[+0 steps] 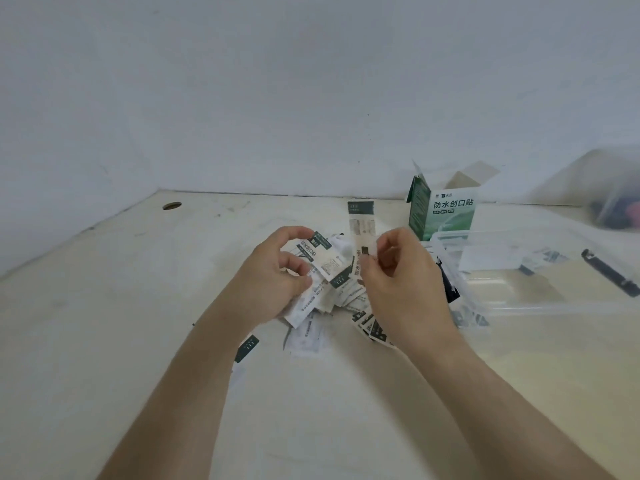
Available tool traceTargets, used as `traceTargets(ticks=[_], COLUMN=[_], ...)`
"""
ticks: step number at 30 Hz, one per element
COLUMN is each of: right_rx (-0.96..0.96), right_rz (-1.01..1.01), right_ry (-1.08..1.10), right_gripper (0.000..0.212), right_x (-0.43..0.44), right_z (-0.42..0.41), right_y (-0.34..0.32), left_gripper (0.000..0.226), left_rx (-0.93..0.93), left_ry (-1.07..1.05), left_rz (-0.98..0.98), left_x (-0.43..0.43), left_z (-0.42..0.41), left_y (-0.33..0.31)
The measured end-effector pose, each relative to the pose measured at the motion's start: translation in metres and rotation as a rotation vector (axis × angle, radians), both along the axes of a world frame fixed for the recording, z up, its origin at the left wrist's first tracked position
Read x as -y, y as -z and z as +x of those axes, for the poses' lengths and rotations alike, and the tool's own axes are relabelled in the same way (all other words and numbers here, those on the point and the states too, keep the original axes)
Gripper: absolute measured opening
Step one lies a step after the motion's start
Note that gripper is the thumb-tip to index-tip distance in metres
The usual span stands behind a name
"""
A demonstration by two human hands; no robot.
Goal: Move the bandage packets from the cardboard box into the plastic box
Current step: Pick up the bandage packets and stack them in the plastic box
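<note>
The right hand (398,289) hides part of the packets (346,296) beneath it. The plastic box (519,308) runs off the right picture edge. The bag (613,192) at the far right corner of the counter (104,306) is blurred; contents indeterminate.

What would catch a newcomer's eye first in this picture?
Two hands at mid-table: the left hand grips a bundle of bandage packets, the right hand pinches one long packet upright. Loose packets lie under them; at right, the open cardboard box stands behind a clear plastic box.

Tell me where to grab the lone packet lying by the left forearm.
Pinch the lone packet at its dark green end, coming from the right: it lies flat and thin, and the left forearm blocks its left side.
</note>
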State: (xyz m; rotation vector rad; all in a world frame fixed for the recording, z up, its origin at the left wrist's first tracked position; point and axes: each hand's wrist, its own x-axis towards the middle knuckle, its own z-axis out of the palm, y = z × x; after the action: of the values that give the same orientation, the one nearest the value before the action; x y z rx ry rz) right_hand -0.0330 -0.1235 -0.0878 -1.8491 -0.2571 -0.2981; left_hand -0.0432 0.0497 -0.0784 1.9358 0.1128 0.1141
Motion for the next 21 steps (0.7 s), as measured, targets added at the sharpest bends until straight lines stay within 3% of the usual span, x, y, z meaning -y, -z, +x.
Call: traceTargets(ticks=[7,12,15,21], right_rx=[-0.259,-0.383,-0.412,-0.383], right_rz=[0.047,0.229,0.283,0.295], right_ry=[-0.075,-0.130,-0.176,-0.169], right_gripper=[0.017,0.012,0.003,0.017], right_x=[-0.004,-0.001,0.000,0.000], right_z=[0.001,0.000,-0.002,-0.004], right_y=[0.004,-0.001,-0.005,-0.006], left_gripper=[0.048,0.045,0.038,0.031], left_rx=[0.130,0.238,0.269,0.310], left_ry=[0.062,0.023,-0.010,-0.242], left_rz=[0.113,0.116,0.087,0.097], left_x=[0.006,0.013,0.020,0.024], left_z=[-0.002,0.000,-0.001,-0.002], left_y=[-0.002,0.002,0.003,-0.001])
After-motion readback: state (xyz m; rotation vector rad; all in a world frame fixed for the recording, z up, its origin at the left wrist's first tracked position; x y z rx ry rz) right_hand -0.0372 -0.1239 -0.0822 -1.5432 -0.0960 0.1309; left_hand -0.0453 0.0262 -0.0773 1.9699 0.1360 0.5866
